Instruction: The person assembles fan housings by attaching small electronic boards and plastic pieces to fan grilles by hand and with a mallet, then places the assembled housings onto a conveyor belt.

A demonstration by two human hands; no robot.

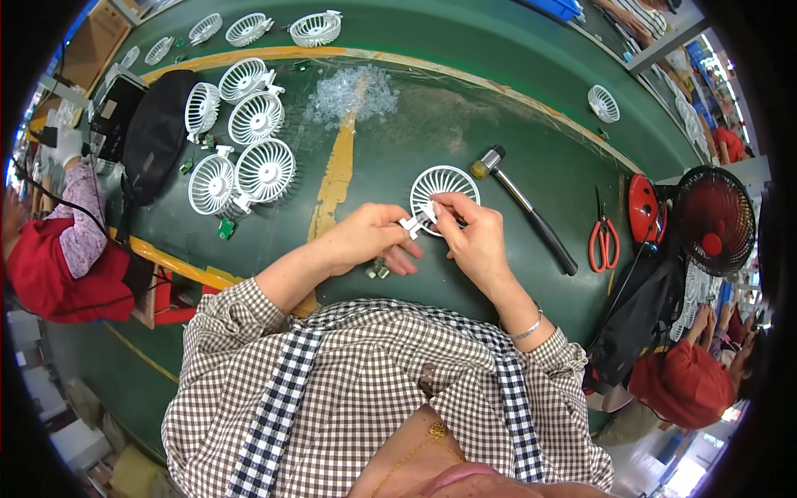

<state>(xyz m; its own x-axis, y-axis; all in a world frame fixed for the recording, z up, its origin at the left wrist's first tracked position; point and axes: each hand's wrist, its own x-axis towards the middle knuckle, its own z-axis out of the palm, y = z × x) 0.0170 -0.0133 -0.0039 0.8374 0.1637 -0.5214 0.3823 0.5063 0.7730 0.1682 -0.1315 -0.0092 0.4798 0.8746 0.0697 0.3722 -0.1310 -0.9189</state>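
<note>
A round white fan cage (pixel 458 181) with thin curved ribs lies on the green bench in front of me, its short neck pointing down and to the left. My left hand (pixel 365 239) is closed on that neck with thumb and fingers. Over the cage's lower edge, my right hand (pixel 477 242) is closed in a pinch; whatever its fingertips hold is hidden. A small green circuit board (pixel 378 269) lies on the bench just below my left hand.
A hammer (pixel 531 209) and red-handled pliers (pixel 603 241) lie to the right, near a black desk fan (pixel 714 221). Several white fan cages (pixel 266 170) with circuit boards stand at the left. Small clear pieces (pixel 352 93) are heaped at the back. Co-workers sit on both sides.
</note>
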